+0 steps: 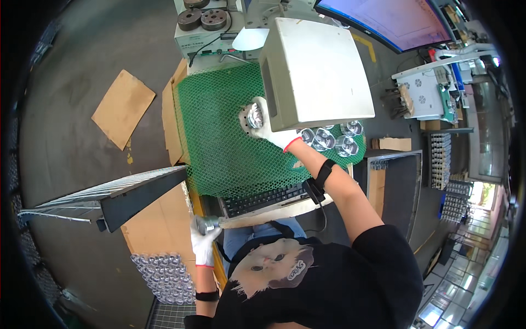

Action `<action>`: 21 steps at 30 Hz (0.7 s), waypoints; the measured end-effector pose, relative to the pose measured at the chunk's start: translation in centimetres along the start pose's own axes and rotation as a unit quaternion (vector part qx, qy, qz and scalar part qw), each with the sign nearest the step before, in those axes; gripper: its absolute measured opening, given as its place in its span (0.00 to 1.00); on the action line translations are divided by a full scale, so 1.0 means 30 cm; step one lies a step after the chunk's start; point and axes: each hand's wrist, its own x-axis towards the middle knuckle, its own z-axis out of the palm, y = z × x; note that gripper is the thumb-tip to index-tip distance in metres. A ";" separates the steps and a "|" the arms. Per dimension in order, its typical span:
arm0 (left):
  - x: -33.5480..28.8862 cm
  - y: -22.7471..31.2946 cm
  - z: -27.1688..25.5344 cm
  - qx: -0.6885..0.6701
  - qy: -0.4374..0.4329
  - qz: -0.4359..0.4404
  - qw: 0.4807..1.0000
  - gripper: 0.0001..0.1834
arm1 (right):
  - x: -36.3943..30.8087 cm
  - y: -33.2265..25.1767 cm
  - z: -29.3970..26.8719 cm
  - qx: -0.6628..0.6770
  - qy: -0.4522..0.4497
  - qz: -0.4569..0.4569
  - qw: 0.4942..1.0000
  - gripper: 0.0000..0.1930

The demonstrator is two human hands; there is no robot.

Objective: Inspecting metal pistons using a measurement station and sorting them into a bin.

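Observation:
My left hand [204, 241], in a white glove, is closed round a grey metal piston [209, 223] low beside the bench's front left corner. Over the green mesh mat [213, 137] reaches my right hand [267, 127], gloved in white with a red cuff edge. Its fingers close on a shiny piston [255, 116] that sits at a round metal plate with holes [244, 125]. Part of that plate is hidden under the piston and glove. To the right of my right wrist, several more pistons [324, 139] stand on the mat.
A large pale box-shaped housing [323, 71] overhangs the mat's right side. A black keyboard [263, 202] lies at the bench's front edge. Rows of pistons [164, 277] sit at lower left, near a slanted metal rack [118, 194]. A monitor [389, 22] stands at upper right.

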 end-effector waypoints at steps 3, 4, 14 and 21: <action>-0.033 -0.012 -0.009 -0.083 -0.010 -0.019 0.996 0.49 | -0.016 0.165 -0.008 -0.289 0.014 -0.050 0.956 0.28; -0.034 -0.019 -0.008 -0.088 -0.017 -0.018 0.996 0.50 | -0.016 0.242 0.001 -0.306 0.017 -0.058 0.950 0.24; -0.054 0.198 0.155 -0.126 -0.117 0.071 0.983 0.53 | 0.032 0.149 -0.050 -0.346 -0.125 -0.089 0.925 0.13; -0.100 -0.034 -0.015 -0.053 -0.036 0.120 0.991 0.55 | 0.027 0.007 0.071 -0.424 0.114 -0.050 0.897 0.15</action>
